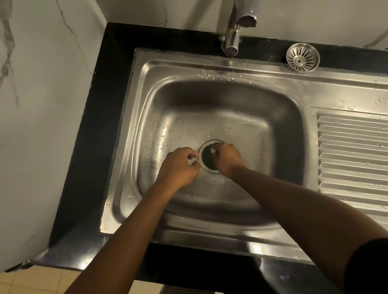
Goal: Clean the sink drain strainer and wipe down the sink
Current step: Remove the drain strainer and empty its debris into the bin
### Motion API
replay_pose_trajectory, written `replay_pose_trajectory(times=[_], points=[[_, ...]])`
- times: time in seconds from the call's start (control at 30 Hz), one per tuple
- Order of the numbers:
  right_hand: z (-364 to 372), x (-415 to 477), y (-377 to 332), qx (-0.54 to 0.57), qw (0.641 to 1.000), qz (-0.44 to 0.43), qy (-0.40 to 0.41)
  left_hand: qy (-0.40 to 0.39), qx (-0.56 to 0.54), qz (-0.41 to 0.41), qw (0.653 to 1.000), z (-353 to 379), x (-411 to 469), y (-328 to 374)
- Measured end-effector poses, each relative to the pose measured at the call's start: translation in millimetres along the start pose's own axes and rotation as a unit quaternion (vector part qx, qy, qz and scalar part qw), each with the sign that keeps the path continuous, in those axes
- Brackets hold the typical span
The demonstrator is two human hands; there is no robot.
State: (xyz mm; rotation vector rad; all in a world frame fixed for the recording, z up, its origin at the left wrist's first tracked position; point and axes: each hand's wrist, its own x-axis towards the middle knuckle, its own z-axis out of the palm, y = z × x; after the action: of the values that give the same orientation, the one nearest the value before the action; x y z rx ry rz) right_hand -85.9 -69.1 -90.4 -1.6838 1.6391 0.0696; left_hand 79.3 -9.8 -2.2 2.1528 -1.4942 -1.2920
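The round metal strainer lies out of the sink, on the black counter at the back right. In the wet steel sink the drain opening is uncovered. My right hand is over the drain's right side, its fingers closed on a dark greenish scrub pad pushed into the hole. My left hand rests on the basin floor just left of the drain ring. Its fingers are curled, with thumb and forefinger tips nearly touching at the ring's edge and nothing visible in them.
A chrome tap hangs over the sink's back rim. The ribbed drainboard extends to the right. Black counter frames the sink, with marble wall to the left and behind. Water drops dot the basin.
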Motion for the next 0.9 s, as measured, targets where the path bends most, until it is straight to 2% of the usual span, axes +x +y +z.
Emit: replay_pose_trajectory(times=[0.33, 0.73, 0.9], points=[[27, -22, -1, -0.076, 0.991, -0.057, -0.093, 0.004, -0.008, -0.006, 1.000, -4, -2, -4], [9, -20, 3, -0.049, 0.996, -0.039, -0.063, 0.004, -0.010, 0.000, 1.000, -7, -9, -5], [-12, -27, 9, 0.041, 0.999, -0.010, 0.000, 0.001, -0.008, 0.006, 1.000, -13, -14, -3]])
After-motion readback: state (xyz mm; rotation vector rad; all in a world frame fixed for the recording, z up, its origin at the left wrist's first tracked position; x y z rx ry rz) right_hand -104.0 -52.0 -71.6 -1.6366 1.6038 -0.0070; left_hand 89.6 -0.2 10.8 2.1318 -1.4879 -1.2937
